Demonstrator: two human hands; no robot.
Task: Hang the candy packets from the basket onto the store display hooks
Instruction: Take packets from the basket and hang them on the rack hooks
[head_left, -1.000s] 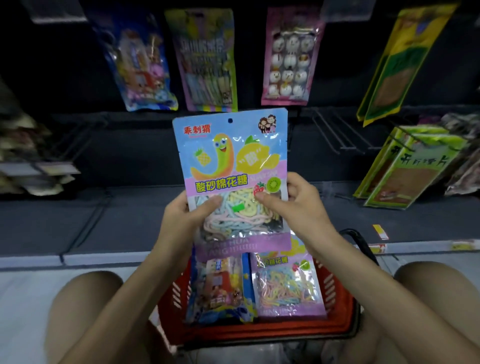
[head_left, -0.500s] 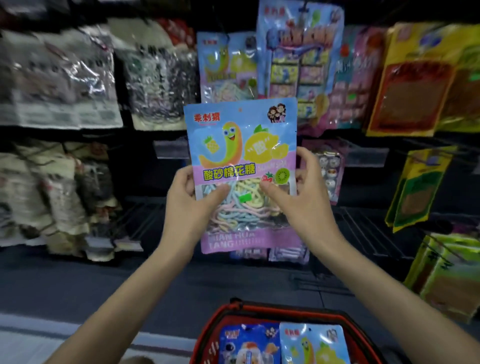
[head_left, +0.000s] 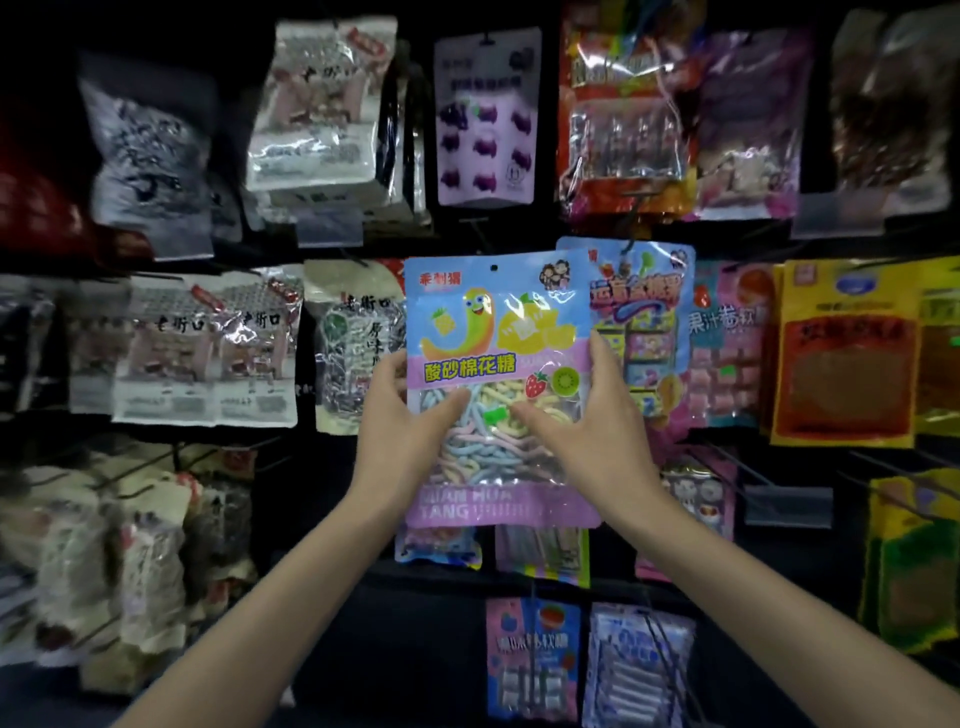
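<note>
Where the packet is: blue-and-lilac plastic candy packet of pastel marshmallow ropes (head_left: 498, 384), upright before the display's middle row.
Left grip: left hand (head_left: 400, 444) pinches its left edge, thumb on the clear window.
Right grip: right hand (head_left: 597, 436) pinches its right edge, thumb in front.
Behind: blue cartoon-printed bag (head_left: 644, 322), hanging, partly covered.
Sides: silvery-white snack bags (head_left: 208, 353) left; yellow-and-red pouch (head_left: 841, 364) right.
</note>
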